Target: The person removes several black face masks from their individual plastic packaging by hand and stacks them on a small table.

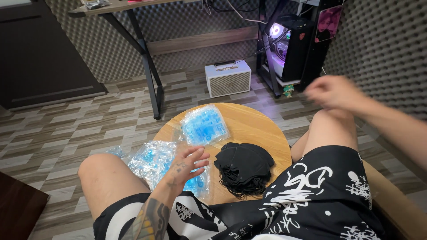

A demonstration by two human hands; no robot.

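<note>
Masks (244, 168) right of packets (204, 125) (on table (262, 129)).

The right hand (334, 92) was motion-blurred, its fingers indistinguishable. Beneath the left hand (187, 163), clear blue-printed packets (153, 161) were partly covered by fingers and knee. Beyond both hands, the desk (111, 6) was cropped by the top edge.

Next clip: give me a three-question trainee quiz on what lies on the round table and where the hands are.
1. True or false: the left hand hovers over clear blue-printed packets.
2. What lies right of the lone packet on the round wooden table? A) a heap of black face masks B) scissors C) a cup
3. Where is the right hand?

Key: 1 true; 2 A; 3 raised above the right knee, blurred, holding nothing visible.
</note>
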